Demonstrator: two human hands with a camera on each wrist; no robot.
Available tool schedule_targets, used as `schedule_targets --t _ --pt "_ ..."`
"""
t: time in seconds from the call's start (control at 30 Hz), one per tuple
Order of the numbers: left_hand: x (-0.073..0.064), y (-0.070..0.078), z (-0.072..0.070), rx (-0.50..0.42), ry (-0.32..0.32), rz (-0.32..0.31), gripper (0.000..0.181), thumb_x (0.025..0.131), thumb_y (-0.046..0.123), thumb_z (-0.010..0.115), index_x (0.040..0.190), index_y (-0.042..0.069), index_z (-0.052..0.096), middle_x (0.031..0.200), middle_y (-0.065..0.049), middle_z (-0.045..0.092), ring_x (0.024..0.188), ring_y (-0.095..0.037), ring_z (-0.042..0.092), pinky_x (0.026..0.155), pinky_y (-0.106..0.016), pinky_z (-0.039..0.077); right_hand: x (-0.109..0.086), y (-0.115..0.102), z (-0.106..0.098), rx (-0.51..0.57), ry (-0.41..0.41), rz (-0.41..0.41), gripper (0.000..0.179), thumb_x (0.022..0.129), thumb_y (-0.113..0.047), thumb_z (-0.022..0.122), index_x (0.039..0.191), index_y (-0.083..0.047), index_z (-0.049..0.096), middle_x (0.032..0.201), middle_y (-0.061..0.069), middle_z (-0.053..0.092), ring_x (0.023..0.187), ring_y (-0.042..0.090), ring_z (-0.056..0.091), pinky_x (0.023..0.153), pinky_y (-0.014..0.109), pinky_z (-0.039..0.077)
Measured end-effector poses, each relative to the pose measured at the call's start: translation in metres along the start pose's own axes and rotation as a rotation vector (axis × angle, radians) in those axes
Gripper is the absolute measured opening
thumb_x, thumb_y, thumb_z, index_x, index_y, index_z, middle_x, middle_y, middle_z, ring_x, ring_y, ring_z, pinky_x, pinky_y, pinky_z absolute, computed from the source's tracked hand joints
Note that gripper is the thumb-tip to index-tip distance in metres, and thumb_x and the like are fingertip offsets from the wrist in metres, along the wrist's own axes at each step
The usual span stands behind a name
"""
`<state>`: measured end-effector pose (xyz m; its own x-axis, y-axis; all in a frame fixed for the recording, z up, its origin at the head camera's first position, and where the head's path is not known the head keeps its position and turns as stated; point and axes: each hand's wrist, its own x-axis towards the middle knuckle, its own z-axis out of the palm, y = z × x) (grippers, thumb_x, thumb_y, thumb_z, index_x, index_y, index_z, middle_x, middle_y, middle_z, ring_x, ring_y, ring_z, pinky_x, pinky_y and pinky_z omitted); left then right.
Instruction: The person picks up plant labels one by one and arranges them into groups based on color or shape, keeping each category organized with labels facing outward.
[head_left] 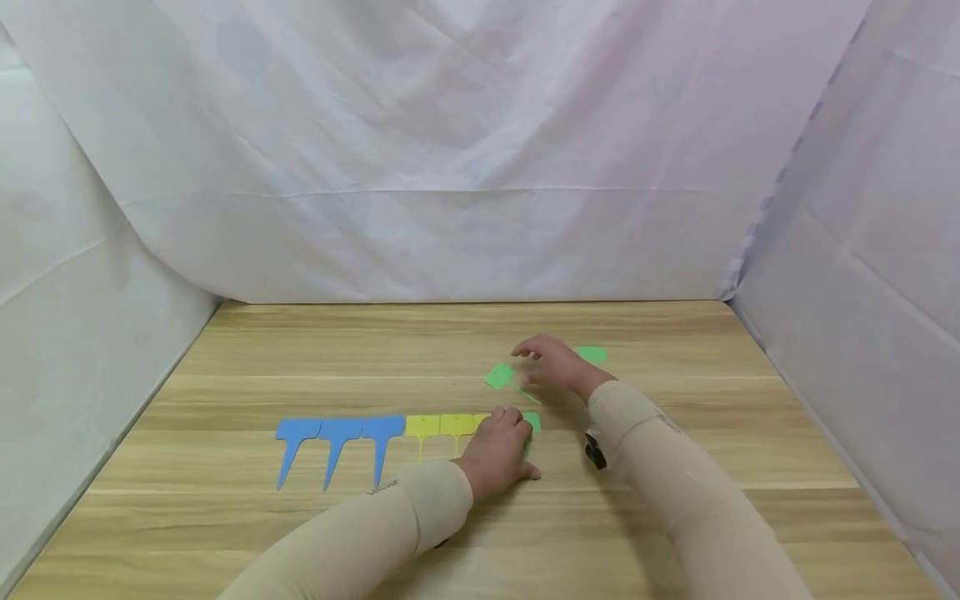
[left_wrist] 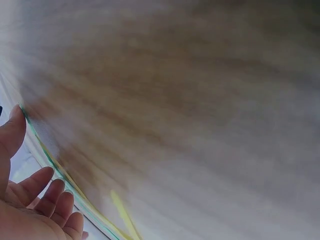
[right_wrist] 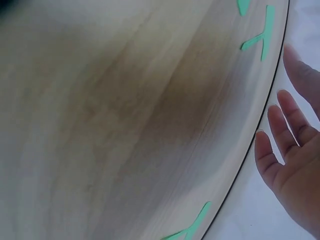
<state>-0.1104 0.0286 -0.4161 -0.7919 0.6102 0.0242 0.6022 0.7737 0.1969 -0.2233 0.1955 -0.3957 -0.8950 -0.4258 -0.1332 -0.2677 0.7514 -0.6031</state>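
A row of T-shaped plant labels lies on the wooden table: several at the left are blue (head_left: 297, 428) and yellow (head_left: 422, 426), with a green label (head_left: 533, 421) at the right end. Over the yellow and green end is my left hand (head_left: 497, 452), fingers slightly bent and thumb spread apart; it covers part of those labels. My right hand (head_left: 555, 364) hovers beside a loose green label (head_left: 498, 377) farther back, fingers loosely bent, nothing held. Behind that wrist another green label (head_left: 592, 354) is partly hidden. Green labels (right_wrist: 269, 31) also appear in the right wrist view.
The light wood table (head_left: 660, 492) runs back to a white cloth (head_left: 450, 242). White cloth sides (head_left: 885, 250) rise at left and right. A small black piece (head_left: 595, 451) shows under the right sleeve.
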Motion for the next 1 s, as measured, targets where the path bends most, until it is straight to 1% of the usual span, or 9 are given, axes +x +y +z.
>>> schedule_targets --t 0.2,0.33,0.47,0.6,0.73,0.87,1.0 --pt "0.0009 0.0021 0.0008 0.029 -0.011 -0.006 0.052 0.075 0.053 0.075 0.104 0.011 0.064 0.100 0.001 0.053 0.087 -0.016 0.042 0.082 -0.025 0.040 0.0067 0.0027 0.0025 -0.033 -0.059 -0.003 0.049 0.085 -0.010 0.074 0.130 -0.008 0.055 0.133 0.014 0.051 0.123 0.033 0.047 0.102 0.046 0.040" --pt "0.0017 0.0051 -0.0016 0.031 -0.026 -0.009 0.053 0.076 0.053 0.074 0.107 0.011 0.064 0.102 0.000 0.053 0.089 -0.016 0.043 0.084 -0.025 0.040 0.0055 0.0016 0.0001 -0.058 -0.101 -0.017 0.052 0.084 -0.007 0.075 0.131 -0.006 0.053 0.134 0.016 0.050 0.125 0.035 0.045 0.104 0.047 0.038" --pt "0.0010 0.0069 -0.0044 0.021 -0.034 -0.011 0.052 0.076 0.052 0.074 0.106 0.011 0.063 0.102 0.000 0.053 0.090 -0.016 0.043 0.085 -0.025 0.040 0.0029 -0.0015 -0.0025 -0.066 -0.135 -0.008 0.055 0.083 -0.007 0.075 0.132 -0.006 0.052 0.134 0.017 0.049 0.126 0.034 0.045 0.104 0.048 0.037" --pt "0.0007 0.0067 -0.0035 0.017 -0.040 -0.015 0.051 0.077 0.052 0.073 0.105 0.011 0.063 0.102 0.001 0.052 0.089 -0.015 0.042 0.085 -0.024 0.039 0.0049 -0.0001 -0.0008 -0.063 -0.140 -0.016 0.056 0.084 -0.009 0.075 0.134 -0.007 0.050 0.133 0.017 0.050 0.123 0.034 0.047 0.103 0.048 0.039" --pt "0.0000 0.0068 -0.0020 0.025 -0.030 -0.014 0.050 0.076 0.053 0.074 0.103 0.011 0.063 0.099 0.002 0.051 0.087 -0.015 0.041 0.083 -0.024 0.039 0.0090 0.0038 0.0031 -0.046 -0.124 -0.022 0.058 0.084 -0.011 0.075 0.136 -0.008 0.048 0.131 0.016 0.052 0.121 0.033 0.048 0.101 0.047 0.040" --pt "-0.0006 0.0077 -0.0013 0.035 -0.025 -0.016 0.051 0.076 0.053 0.074 0.103 0.012 0.063 0.099 0.002 0.051 0.087 -0.014 0.041 0.083 -0.024 0.039 0.0111 0.0066 0.0054 -0.049 -0.111 -0.022 0.059 0.083 -0.010 0.076 0.136 -0.007 0.048 0.129 0.016 0.052 0.120 0.033 0.049 0.101 0.047 0.040" --pt "-0.0011 0.0089 -0.0018 0.045 -0.027 -0.021 0.052 0.076 0.054 0.074 0.105 0.012 0.063 0.100 0.002 0.052 0.087 -0.014 0.042 0.083 -0.024 0.040 0.0108 0.0069 0.0049 -0.058 -0.120 -0.028 0.063 0.083 -0.008 0.076 0.138 -0.005 0.046 0.129 0.019 0.051 0.120 0.034 0.049 0.101 0.047 0.041"
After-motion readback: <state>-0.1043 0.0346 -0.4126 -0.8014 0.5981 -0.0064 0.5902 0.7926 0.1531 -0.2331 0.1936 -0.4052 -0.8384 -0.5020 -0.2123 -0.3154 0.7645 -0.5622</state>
